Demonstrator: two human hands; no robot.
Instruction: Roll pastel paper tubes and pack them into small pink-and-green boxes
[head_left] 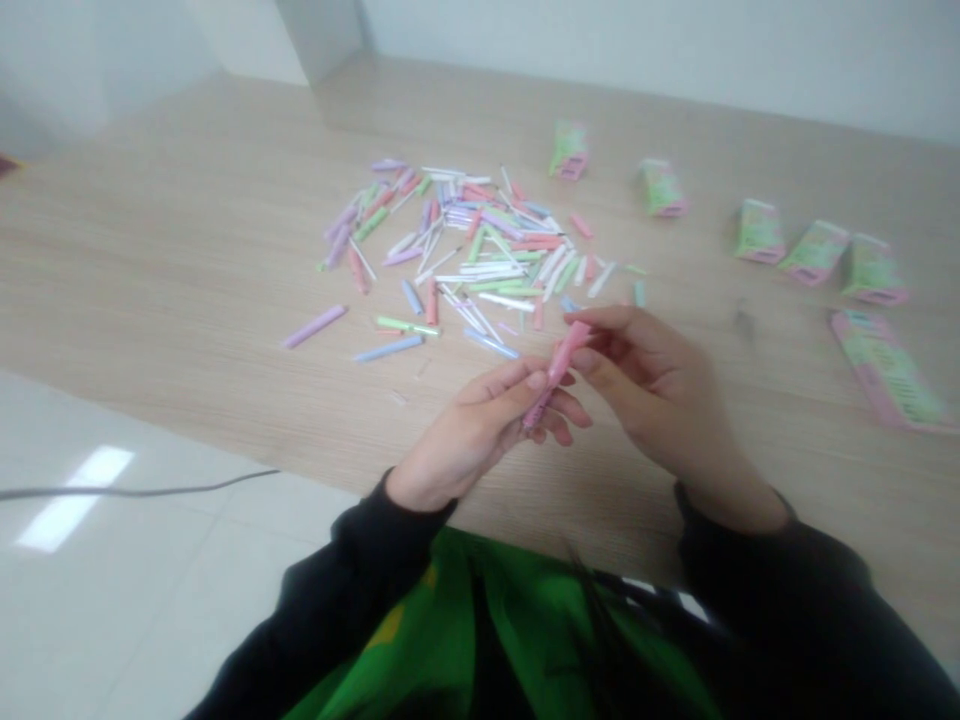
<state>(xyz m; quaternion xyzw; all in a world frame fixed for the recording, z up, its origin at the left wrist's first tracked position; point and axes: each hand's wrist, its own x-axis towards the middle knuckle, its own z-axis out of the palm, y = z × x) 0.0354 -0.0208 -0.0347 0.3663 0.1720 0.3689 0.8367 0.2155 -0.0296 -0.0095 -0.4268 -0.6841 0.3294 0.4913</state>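
Note:
Both hands meet over the near part of a wooden table (187, 270). My left hand (480, 425) pinches the lower end of a pink pen (556, 370), fingers closed round it. My right hand (645, 380) grips the pen's upper end with thumb and fingertips. The pen slants up to the right between them. Just beyond the hands lies a scattered pile of pen parts (480, 240), several barrels and caps in pink, purple, green, blue and white.
Several small green-and-pink boxes (759, 232) stand along the table's right side, and a flat one (885, 370) lies near the right edge. A lone purple barrel (315, 326) lies left of the pile. A grey cable (127, 490) crosses the white floor at the left.

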